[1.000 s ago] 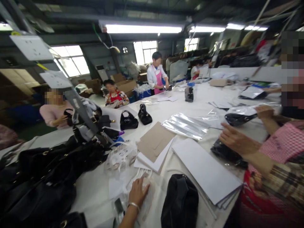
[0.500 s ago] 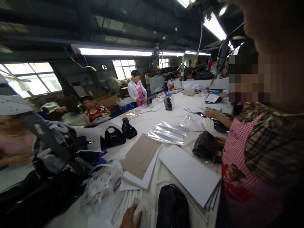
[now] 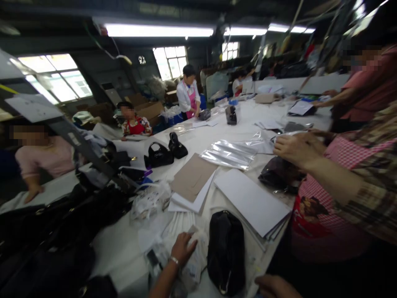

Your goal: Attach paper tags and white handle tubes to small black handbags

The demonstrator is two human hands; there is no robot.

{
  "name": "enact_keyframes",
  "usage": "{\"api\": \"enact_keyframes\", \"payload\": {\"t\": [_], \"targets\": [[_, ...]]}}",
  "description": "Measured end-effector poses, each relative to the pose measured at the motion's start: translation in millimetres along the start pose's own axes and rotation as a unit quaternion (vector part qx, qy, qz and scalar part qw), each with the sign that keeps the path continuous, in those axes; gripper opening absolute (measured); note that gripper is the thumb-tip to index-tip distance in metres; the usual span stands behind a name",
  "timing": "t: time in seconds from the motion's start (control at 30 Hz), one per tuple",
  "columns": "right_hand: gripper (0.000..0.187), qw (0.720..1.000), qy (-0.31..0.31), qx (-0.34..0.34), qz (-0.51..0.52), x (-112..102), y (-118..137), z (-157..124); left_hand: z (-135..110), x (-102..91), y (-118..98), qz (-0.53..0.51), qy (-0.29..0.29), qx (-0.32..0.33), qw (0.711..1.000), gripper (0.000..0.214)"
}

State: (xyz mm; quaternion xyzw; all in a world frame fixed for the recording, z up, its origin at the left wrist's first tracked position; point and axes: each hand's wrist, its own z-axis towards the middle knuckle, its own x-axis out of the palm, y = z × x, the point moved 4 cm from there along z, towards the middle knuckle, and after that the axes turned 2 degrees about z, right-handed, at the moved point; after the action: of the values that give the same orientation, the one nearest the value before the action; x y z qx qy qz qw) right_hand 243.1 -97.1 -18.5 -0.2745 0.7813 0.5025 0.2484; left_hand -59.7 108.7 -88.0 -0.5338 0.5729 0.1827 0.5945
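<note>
My left hand [image 3: 184,249], with a bracelet at the wrist, reaches over clear plastic bags [image 3: 196,258] holding whitish pieces. Its fingers are apart, and I see nothing gripped in them. Just right of it, a black handbag [image 3: 226,250] lies on the white table with a zipper along it. At the bottom edge my right hand [image 3: 276,286] shows in part, right of the handbag and apart from it. Its fingers are stretched leftward, slightly blurred, with nothing visible in them.
White card sheets [image 3: 252,200] and brown cardboard [image 3: 194,176] lie ahead, with clear plastic sleeves [image 3: 229,153] beyond. Many black bags [image 3: 46,231] are heaped at left. A co-worker in a checked apron [image 3: 322,211] stands close on the right, near a wrapped dark bag [image 3: 277,174].
The view has tilted down and shifted. My left hand has come further in over the plastic bags, and my right hand has appeared. The neighbour's arm has lifted from the wrapped bag.
</note>
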Motion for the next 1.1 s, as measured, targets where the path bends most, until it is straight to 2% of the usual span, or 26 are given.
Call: {"api": "enact_keyframes", "payload": {"t": [0.1, 0.23, 0.37, 0.47, 0.57, 0.73, 0.83, 0.97, 1.1], "targets": [[0.034, 0.994, 0.104, -0.028, 0.023, 21.1, -15.4, -4.7, -10.0, -5.8, -12.2, -0.024, 0.033, 0.010, 0.999, 0.044], [0.043, 0.986, 0.163, -0.037, 0.026, 33.4, -32.0, -1.5, -9.1, -11.9, -5.8, -0.076, 0.064, -0.020, 0.995, 0.033], [0.045, 0.985, 0.164, -0.035, 0.029, 33.5, -34.5, 3.7, 1.3, -33.3, 15.1, -0.075, 0.026, -0.091, 0.993, 0.042], [0.045, 0.986, 0.163, -0.023, 0.036, 31.7, -30.0, 7.3, 17.0, -51.6, 34.4, -0.056, -0.012, -0.161, 0.985, 0.035], [0.044, 0.986, 0.162, -0.020, 0.040, 30.1, -24.6, 10.2, 37.0, -54.6, 44.9, -0.049, -0.019, -0.214, 0.975, 0.029], [0.044, 0.988, 0.152, -0.016, 0.031, 26.9, -22.7, 11.5, 66.7, -29.5, 41.3, -0.073, 0.023, -0.267, 0.961, 0.026], [0.045, 0.988, 0.148, -0.010, 0.032, 24.4, -22.0, 11.5, 78.1, -22.5, 41.8, -0.115, 0.058, -0.287, 0.949, 0.018], [0.045, 0.987, 0.158, -0.006, 0.036, 24.8, -20.2, 11.7, 82.9, -36.0, 52.6, -0.212, 0.095, -0.316, 0.920, 0.018], [0.043, 0.990, 0.135, -0.011, 0.025, 25.0, -25.7, 14.1, 74.3, -60.1, 62.2, -0.338, 0.121, -0.336, 0.871, 0.024]]}}
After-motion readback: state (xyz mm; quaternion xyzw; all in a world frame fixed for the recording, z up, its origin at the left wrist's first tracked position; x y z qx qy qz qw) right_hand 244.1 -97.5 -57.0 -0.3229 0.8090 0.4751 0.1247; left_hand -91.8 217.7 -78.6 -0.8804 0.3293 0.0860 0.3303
